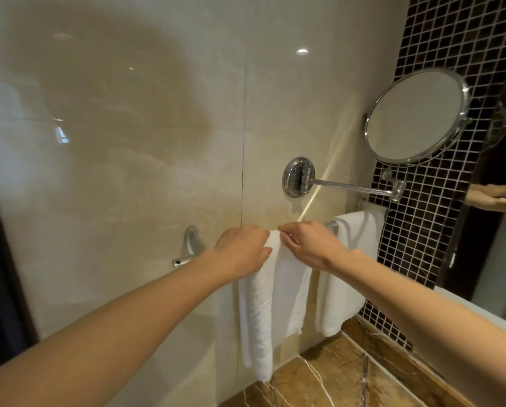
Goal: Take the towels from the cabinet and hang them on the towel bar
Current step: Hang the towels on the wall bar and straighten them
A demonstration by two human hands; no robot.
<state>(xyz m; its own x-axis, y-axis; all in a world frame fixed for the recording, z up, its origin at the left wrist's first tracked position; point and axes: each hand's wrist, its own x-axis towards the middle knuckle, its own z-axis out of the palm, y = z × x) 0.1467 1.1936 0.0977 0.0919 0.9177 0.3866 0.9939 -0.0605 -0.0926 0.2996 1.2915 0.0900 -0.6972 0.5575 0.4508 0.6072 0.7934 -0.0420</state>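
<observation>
Against a glossy beige wall (128, 171), a white towel (275, 289) hangs folded over the middle of a chrome towel bar (184, 259). A second towel (345, 274) drapes the bar's right end, below a round mirror (413, 116). The left hand (243, 251) grips the middle towel's top; the right hand (310, 245) pinches its fold.

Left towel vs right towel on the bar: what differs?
The left hand and right hand hold the left towel at the towel bar; the right towel hangs untouched. The left towel sits mid-bar; the right towel sits by the mosaic wall. Both are white and draped over it.
</observation>
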